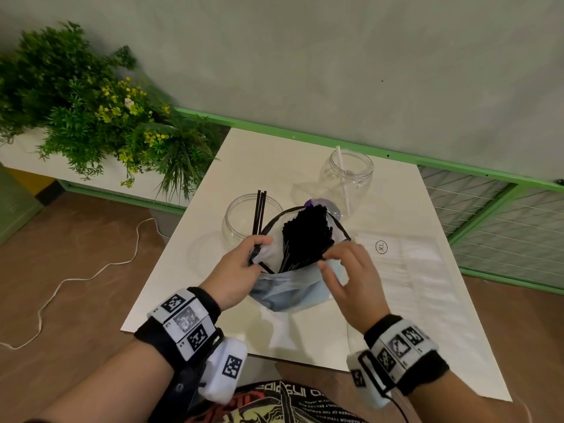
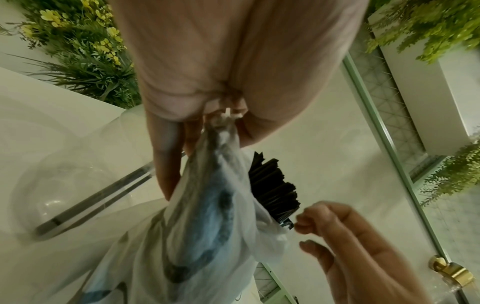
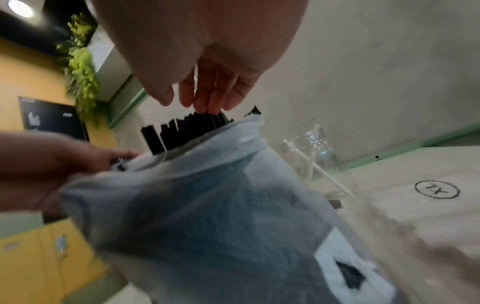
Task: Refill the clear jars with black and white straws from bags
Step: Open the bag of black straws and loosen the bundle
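Seated person at a white table (image 1: 305, 337), both hands at a translucent plastic bag (image 1: 287, 291) standing near the table's middle. The bag holds a dense bundle of black straws (image 1: 306, 236) (too many to count), their ends rising above its open mouth. The left hand (image 1: 236, 270) grips the bag's rim on its left side, fingers curled round the gathered plastic. The right hand (image 1: 351, 273) hovers at the opposite rim with fingers loosely spread, their tips just over the straw ends; whether it pinches the plastic cannot be told. Two clear jars stand behind the bag: the left jar (image 1: 241, 215) holds three black straws, the right jar (image 1: 346, 175) two white straws (image 3: 322, 174). A second flat bag (image 1: 406, 257), marked XL, lies to the right.
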The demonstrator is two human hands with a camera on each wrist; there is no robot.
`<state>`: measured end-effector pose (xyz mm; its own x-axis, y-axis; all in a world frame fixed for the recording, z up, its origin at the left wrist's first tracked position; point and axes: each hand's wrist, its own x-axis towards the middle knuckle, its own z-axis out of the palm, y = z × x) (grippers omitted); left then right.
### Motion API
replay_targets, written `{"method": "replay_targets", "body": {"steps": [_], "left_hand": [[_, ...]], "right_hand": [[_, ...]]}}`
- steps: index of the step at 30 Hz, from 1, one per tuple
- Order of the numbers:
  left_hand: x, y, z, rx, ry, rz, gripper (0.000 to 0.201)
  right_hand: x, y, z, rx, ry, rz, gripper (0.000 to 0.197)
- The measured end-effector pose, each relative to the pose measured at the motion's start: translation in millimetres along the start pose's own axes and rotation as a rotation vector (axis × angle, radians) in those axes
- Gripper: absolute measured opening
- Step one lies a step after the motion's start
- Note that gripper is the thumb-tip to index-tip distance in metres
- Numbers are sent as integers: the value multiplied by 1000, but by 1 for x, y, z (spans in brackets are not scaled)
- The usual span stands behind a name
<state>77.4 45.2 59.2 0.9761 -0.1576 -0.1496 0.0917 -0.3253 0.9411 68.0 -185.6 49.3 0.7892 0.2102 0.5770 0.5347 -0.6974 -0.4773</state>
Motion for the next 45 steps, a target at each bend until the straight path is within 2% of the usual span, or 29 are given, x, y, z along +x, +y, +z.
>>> {"method": "replay_targets", "body": {"steps": [4,6,9,10,13,16,18,20,21,23,24,26,28,31,34,40,45], "left_hand": [[4,-1,1,38,-36,14,54],[0,1,2,24,-142,-14,45],[-3,4,5,112,-279,28,98],[-3,4,7,132,-292,52,104],[-4,5,9,187,-223,68,95],[-3,5,6,190,-131,63,78],[-3,6,4,153,-85,74,69],[-3,7,4,135,-46,77,66],[-3,6,5,125,-34,75,66],[-2,2,6,88,-16,72,67],[-2,0,7,67,-8,73,67],[-2,0,9,43,-1,80,68],[-2,4,11,43,-9,90,68],[-3,9,13,6,-66,87,67],[-7,12,16,-21,-131,90,66],[-6,16,15,-71,-170,60,66],[-4,16,16,-124,-107,29,56]], "right_hand": [[-15,3,12,-188,-191,-49,42],[-12,1,15,-289,-231,-62,53],[-5,-4,22,-408,-349,8,64],[-2,-5,25,-444,-401,40,61],[6,-3,30,-424,-512,138,31],[7,-2,28,-285,-422,182,14],[4,-1,25,-189,-336,185,18],[-2,-3,22,-29,-348,188,17],[-4,-4,21,66,-377,206,23],[-8,-5,19,223,-386,282,35],[-7,-6,17,257,-365,326,32],[-3,-5,15,218,-340,397,19],[2,-6,15,144,-371,397,27],[7,-7,20,-47,-422,314,44],[11,-12,26,-178,-419,328,47],[15,-15,37,-91,-399,408,33],[15,-14,39,-96,-351,350,18]]}}
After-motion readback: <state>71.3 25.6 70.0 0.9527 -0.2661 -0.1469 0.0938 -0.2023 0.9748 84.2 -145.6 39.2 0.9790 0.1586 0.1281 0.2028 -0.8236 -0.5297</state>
